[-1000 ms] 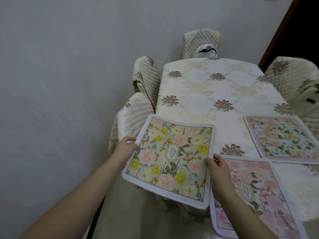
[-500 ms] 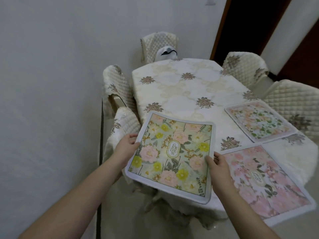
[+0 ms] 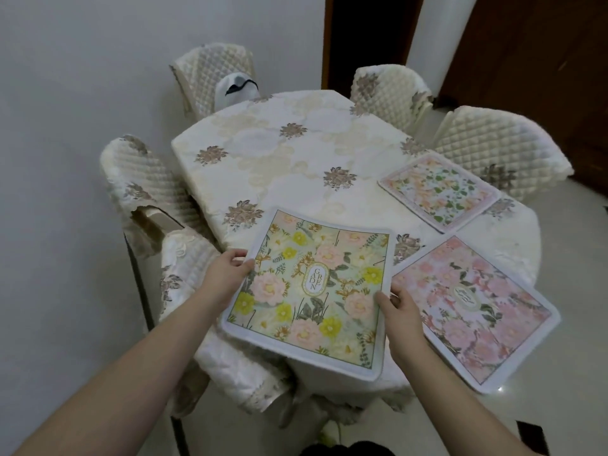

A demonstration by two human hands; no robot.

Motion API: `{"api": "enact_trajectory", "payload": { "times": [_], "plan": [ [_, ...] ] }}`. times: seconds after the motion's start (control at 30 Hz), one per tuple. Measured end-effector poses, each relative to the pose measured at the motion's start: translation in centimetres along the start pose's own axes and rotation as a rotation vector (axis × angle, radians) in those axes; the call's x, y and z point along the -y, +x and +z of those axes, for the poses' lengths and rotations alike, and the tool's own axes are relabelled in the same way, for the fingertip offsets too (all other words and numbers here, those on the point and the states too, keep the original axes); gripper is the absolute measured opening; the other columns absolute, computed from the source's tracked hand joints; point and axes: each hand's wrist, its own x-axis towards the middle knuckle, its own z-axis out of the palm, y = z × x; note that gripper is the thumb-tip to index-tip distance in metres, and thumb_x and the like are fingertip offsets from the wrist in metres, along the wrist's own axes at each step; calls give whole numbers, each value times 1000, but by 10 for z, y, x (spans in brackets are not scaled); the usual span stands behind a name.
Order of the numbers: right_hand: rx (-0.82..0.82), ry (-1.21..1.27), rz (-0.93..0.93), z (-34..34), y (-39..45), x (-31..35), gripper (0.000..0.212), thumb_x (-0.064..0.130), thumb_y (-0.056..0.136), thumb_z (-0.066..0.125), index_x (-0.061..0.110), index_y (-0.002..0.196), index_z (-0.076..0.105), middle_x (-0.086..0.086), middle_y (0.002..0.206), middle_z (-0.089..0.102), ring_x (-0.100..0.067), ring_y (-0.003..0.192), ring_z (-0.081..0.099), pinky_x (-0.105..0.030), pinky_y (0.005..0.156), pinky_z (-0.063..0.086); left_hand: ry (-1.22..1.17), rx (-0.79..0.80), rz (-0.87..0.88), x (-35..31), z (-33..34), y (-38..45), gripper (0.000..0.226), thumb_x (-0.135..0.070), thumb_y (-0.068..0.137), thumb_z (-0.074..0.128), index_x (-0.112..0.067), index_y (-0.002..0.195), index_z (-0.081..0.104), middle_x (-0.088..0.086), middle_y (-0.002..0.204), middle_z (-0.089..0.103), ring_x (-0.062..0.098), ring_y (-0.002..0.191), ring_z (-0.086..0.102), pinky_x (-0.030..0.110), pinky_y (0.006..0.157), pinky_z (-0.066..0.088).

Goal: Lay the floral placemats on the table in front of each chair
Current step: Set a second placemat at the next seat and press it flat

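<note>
Both hands — left hand (image 3: pixel 227 273), right hand (image 3: pixel 399 306) — are pinched on the yellow-flowered placemat (image 3: pixel 312 291); it should be lowered flat, squared to the left-side chair (image 3: pixel 184 258).

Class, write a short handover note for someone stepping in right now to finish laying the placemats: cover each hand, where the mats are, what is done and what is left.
Left hand grips the left edge of the yellow-flowered mat; right hand grips its right edge.
That mat is held over the near-left corner of the table, not yet laid flat.
Done: the pink mat lies at the near-right end, and the green-leaf mat lies before a right-side chair.
Left: set this mat down before the left chair, then cover the far places, which have no mats yet.
</note>
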Motion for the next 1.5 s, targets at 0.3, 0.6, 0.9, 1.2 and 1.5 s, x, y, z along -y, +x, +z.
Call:
{"api": "enact_trajectory", "payload": {
  "times": [0.3,0.6,0.9,1.2,1.5],
  "plan": [
    [-98,105,81,19,36,-12,12,15,99,57,22,103,65,2,93,75,-15,80,75,-31,65,59,197,68,-20,-21,17,68,19,-33,92,66,-27,109,62,-9,87,73,10,74,69,24,53,46],
    [-268,131,107,50,59,-37,15,22,97,60,26,112,62,7,96,76,-14,85,75,-38,74,60,253,273,24,-19,30,166,8,-23,88,72,-23,95,68,-1,95,72,17,82,69,37,72,58],
    [-559,181,114,110,52,-65,13,20,99,58,24,110,64,8,94,76,-8,82,74,-22,59,57,240,557,75,2,43,245,6,-22,86,75,-25,90,71,-1,91,73,18,82,71,28,62,55],
    [-674,149,206,140,35,-76,13,21,99,57,24,111,60,8,95,71,-3,75,71,-20,57,53,251,697,19,10,51,275,17,-18,82,79,-13,96,70,10,94,73,28,84,70,42,77,59],
    [-647,-240,229,145,39,-75,20,16,99,50,19,97,70,-1,89,72,-23,79,67,-31,65,51,233,702,84,14,49,294,11,-24,82,79,-18,86,71,-2,77,73,14,71,68,27,63,54]
  ]
}}
